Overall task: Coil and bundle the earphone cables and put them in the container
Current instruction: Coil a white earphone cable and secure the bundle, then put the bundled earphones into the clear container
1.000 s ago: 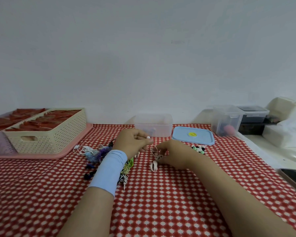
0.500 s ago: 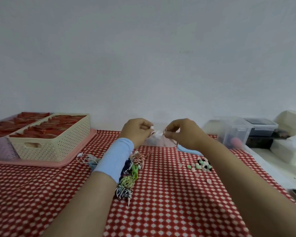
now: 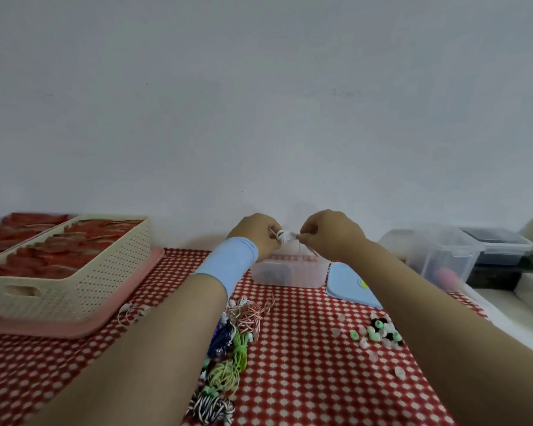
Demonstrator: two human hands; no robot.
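My left hand and my right hand are raised above the table, both pinching a small white coiled earphone cable between them. A thin strand hangs from it toward the clear plastic container just below. On the red checked cloth under my left forearm lie several bundled earphones: pink, purple, green, yellow-green and black-and-white striped. A loose white earphone lies near the pink tray.
A blue lid lies right of the container. Small ear tips are scattered at the right. A cream basket on a pink tray stands at the left. Clear and dark boxes sit at the back right.
Both hands lifted the white cable off the cloth and carried it up and back, over the clear container. The camera tilted upward and the cable is coiled tighter between the fingers.
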